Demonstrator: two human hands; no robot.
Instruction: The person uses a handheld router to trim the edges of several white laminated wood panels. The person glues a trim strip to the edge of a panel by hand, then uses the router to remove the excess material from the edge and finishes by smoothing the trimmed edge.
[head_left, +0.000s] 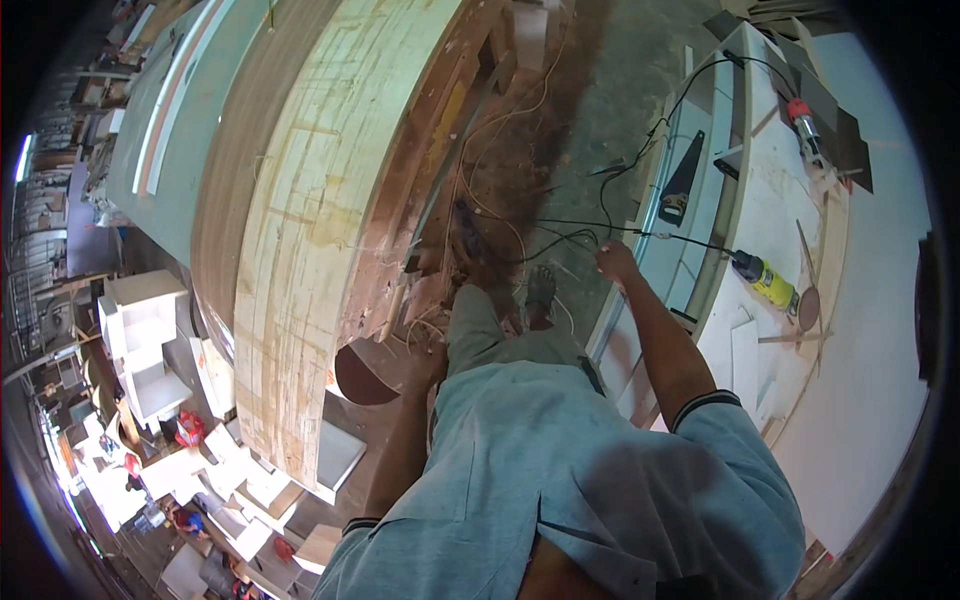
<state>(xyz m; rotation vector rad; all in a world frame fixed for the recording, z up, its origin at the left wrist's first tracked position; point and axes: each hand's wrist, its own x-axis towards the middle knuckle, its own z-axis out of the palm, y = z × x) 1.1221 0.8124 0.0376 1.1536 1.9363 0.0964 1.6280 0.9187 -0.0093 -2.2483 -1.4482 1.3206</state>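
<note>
My right hand is closed at the front, its fingers curled where a black power cord runs in loops; it seems to grip the cord. From there a cord leads right to a yellow-green angle grinder lying on the white work surface, with a brown disc at its end. My left hand hangs low beside my thigh, next to the long wooden bench. Its fingers are dark and hard to make out. Near it a dark reddish-brown round piece shows in part; whether I touch it, I cannot tell.
Left stands a long pale wooden bench top. A handsaw lies in the right-hand frame, and a red-and-silver power tool rests beyond it. Cords trail over the dusty floor by my feet. White cabinet boxes stand far left.
</note>
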